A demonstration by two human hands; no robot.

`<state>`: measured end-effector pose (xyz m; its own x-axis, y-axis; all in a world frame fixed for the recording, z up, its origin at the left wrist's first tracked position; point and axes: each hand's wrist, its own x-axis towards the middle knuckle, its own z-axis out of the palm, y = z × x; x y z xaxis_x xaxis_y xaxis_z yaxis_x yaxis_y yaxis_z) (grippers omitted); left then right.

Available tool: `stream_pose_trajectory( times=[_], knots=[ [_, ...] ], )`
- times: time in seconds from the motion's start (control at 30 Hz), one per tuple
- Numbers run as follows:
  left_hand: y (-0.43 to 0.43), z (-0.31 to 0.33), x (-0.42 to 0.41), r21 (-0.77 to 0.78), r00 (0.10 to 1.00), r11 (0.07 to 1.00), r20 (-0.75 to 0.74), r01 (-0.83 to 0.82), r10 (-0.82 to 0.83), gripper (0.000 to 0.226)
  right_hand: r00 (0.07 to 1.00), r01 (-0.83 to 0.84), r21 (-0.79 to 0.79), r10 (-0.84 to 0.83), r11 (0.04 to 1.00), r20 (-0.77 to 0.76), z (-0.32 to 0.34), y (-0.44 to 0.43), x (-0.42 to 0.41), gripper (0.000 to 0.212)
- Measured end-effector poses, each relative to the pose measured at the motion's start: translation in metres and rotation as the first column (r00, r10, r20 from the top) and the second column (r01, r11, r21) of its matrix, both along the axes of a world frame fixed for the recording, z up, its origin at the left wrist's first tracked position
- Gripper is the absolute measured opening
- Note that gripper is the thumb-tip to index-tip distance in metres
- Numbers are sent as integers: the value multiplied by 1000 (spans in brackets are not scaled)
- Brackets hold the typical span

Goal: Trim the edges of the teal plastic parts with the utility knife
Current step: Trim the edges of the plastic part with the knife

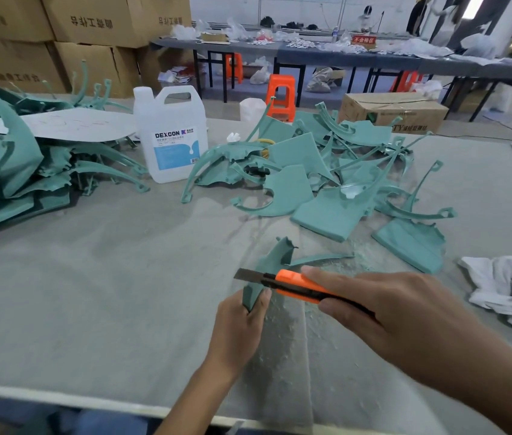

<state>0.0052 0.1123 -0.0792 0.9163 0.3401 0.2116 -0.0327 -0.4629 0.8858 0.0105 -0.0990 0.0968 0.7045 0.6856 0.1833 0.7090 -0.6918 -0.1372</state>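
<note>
view: head-worn | faces: forward, down | range: close — over table (91, 293)

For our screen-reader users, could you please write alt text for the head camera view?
A person's left hand grips a teal plastic part while the right hand holds an orange utility knife, blade extended, over a grey table. More teal parts and a white jug sit behind.

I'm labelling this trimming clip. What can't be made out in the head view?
Head view:
- Lower end of the teal part: wrapped by fingers of the left hand.
- Rear of the utility knife: hidden inside the right hand.
- Whether the blade touches the part: unclear from this angle.
- Small print on the jug: too small.
- Left pile of teal parts: cut by the left edge.
</note>
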Motion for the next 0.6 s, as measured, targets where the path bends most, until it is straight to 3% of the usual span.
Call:
stream_pose_trajectory(
  times=[0.1, 0.17, 0.2, 0.33, 0.43, 0.6],
  knots=[
    [-1, 0, -2, 27, 1000, 1000, 9, -7, 7, 48, 981, 165, -76, -156, 983, 114, 1, -15, 31, 46],
    [1, 0, -3, -8, 1000, 1000, 18, 15, -15, 45, 950, 311, -128, -303, 942, 76, 2, -28, 42, 47],
    [1, 1, -3, -21, 1000, 1000, 17, 16, -16, 45, 944, 330, -75, -328, 941, 46, -1, -32, 43, 47],
    [3, -2, -1, -2, 1000, 1000, -3, -29, 29, 48, 984, 176, 230, -162, 957, -79, -28, -19, 15, 41],
    [4, -4, -1, 6, 999, 999, -23, -37, 37, 47, 989, 125, 251, -99, 960, -113, -45, -6, 9, 41],
    [3, -2, -1, -21, 999, 999, -32, -42, 41, 43, 965, 256, 212, -260, 943, -7, -50, -12, 38, 46]
  ],
)
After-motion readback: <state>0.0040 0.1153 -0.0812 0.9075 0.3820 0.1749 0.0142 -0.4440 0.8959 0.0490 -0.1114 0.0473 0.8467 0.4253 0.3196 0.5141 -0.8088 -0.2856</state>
